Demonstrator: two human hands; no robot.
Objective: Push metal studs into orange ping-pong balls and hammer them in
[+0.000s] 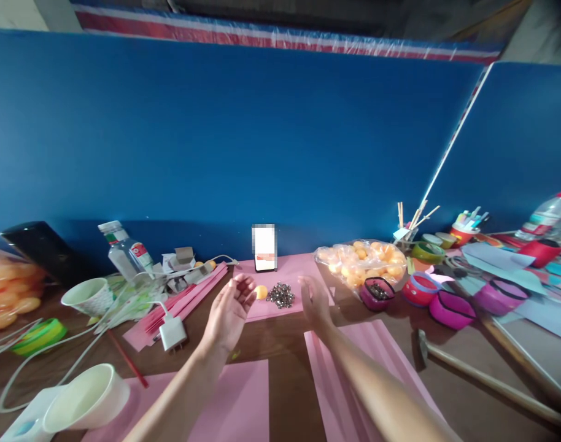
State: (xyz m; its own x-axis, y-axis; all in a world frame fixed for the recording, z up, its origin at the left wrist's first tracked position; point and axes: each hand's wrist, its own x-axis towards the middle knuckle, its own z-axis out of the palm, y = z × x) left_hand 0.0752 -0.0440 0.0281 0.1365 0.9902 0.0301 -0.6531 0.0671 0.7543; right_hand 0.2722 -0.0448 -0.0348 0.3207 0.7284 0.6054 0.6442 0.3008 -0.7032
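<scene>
My left hand [231,312] is raised over the table, palm up and turned inward, its loosely curled fingers apart and holding nothing. Just beyond its fingertips rests an orange ping-pong-sized ball [261,292]. Beside the ball lies a heap of small shiny dark metal pieces [281,295] on a pink sheet [261,312]. To the right of the heap hovers my right hand [314,304], fingers stretched forward and a little blurred, with nothing visible in it. A phone [265,248] with a lit screen leans upright against the blue wall behind the heap.
A clear bag of orange balls [363,261] and a magenta pouch [377,296] holding dark pieces stand at right. A hammer [483,371] lies nearer. On the left are a white charger [172,333], cables, a paper cup [89,399] and a bottle [124,248].
</scene>
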